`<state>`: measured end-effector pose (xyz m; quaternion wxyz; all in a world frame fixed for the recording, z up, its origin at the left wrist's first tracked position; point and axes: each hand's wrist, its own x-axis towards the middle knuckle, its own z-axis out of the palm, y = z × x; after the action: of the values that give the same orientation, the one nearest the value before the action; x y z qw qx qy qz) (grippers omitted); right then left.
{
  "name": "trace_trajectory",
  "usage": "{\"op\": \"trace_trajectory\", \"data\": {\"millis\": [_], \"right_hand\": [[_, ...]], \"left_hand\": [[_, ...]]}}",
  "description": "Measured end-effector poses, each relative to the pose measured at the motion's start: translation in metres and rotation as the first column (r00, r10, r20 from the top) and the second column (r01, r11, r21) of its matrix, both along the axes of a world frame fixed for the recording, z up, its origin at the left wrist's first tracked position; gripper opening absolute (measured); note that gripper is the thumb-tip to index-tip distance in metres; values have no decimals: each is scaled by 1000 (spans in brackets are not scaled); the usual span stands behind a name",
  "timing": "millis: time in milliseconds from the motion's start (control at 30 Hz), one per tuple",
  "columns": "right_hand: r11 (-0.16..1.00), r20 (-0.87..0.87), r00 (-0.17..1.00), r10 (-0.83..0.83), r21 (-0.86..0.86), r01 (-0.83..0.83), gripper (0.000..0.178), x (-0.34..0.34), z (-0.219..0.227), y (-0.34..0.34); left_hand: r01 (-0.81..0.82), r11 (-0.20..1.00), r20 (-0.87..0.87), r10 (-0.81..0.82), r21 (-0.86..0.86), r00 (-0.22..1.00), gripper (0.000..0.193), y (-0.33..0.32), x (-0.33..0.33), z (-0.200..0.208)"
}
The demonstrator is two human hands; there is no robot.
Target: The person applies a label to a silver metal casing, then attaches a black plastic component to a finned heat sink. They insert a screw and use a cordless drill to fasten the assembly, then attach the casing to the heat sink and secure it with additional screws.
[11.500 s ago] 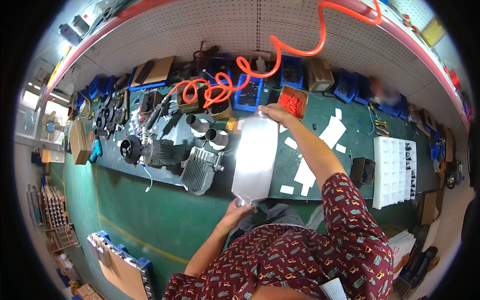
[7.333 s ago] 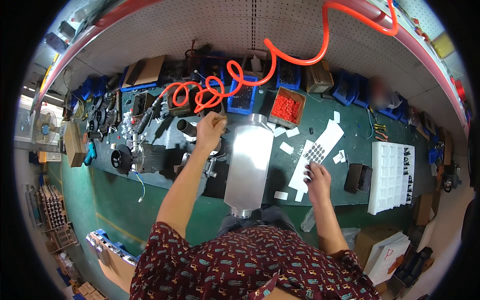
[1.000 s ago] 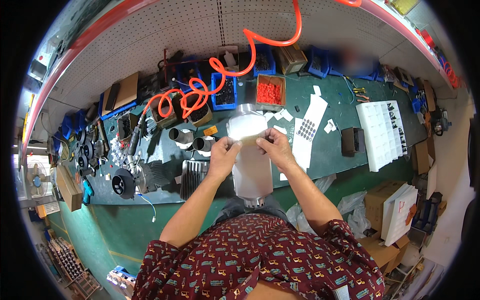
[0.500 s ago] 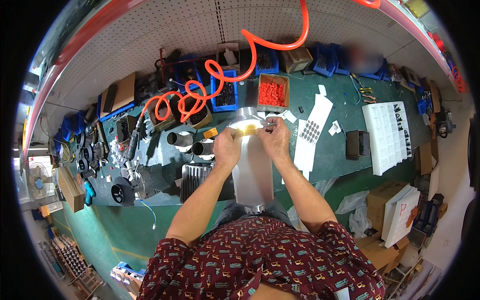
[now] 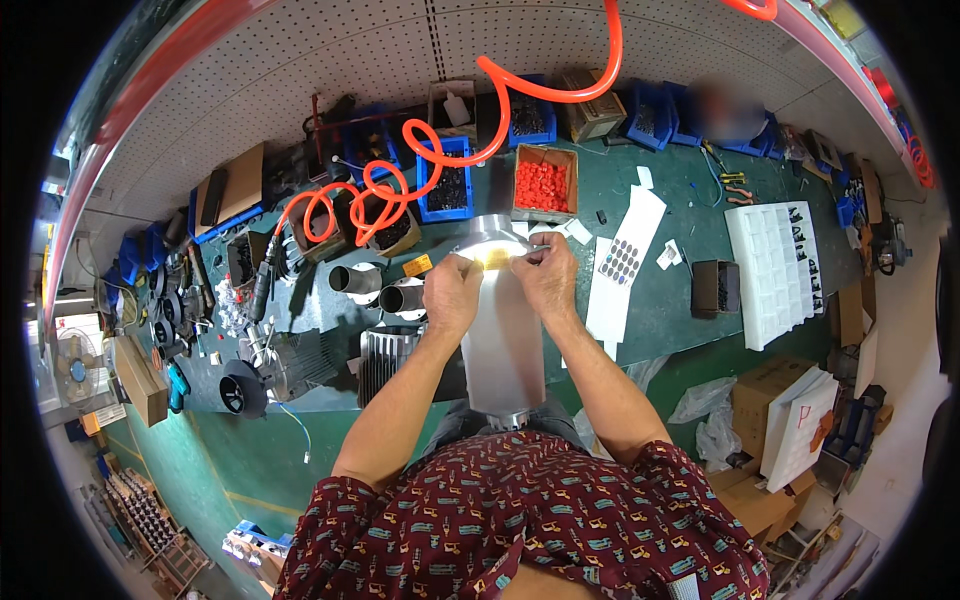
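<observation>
Left hand and right hand pinch a yellow label between them onto the far end of a silver cylinder, with a blue bin of dark parts beyond-left and a box of red caps just beyond.

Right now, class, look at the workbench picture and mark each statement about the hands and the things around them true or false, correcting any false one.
1. Both hands are on a yellow label at the far end of the silver metal cylinder. True.
2. The left hand holds a screwdriver. False: its fingers pinch the label's edge.
3. The box of red caps sits beyond the cylinder. True.
4. The coiled hose is blue. False: it is orange.
5. The white compartment tray lies left of the left hand. False: it lies beyond the right hand, on the person's right.
</observation>
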<state>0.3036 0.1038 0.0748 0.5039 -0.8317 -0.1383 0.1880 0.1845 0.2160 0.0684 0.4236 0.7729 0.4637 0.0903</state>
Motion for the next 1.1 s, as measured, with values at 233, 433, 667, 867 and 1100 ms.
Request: {"op": "trace_trajectory", "data": {"millis": [233, 433, 667, 867, 1100], "right_hand": [[999, -31, 999, 11, -48, -13, 38, 0, 9, 1], [1000, -26, 999, 19, 0, -19, 38, 2, 10, 1], [1000, -96, 995, 5, 18, -3, 37, 3, 12, 3], [996, -18, 999, 45, -78, -46, 38, 5, 10, 3], [986, -4, 997, 76, -149, -76, 40, 6, 12, 4]], "left_hand": [[0, 1000, 14, 1, -21, 1000, 26, 0, 0, 1], [6, 999, 32, -5, -44, 999, 25, 2, -1, 0], [8, 999, 57, -5, -50, 998, 25, 3, -2, -3], [2, 999, 16, -1, -36, 1000, 25, 3, 1, -2], [-5, 1000, -10, 5, -22, 1000, 24, 1, 3, 0]]}}
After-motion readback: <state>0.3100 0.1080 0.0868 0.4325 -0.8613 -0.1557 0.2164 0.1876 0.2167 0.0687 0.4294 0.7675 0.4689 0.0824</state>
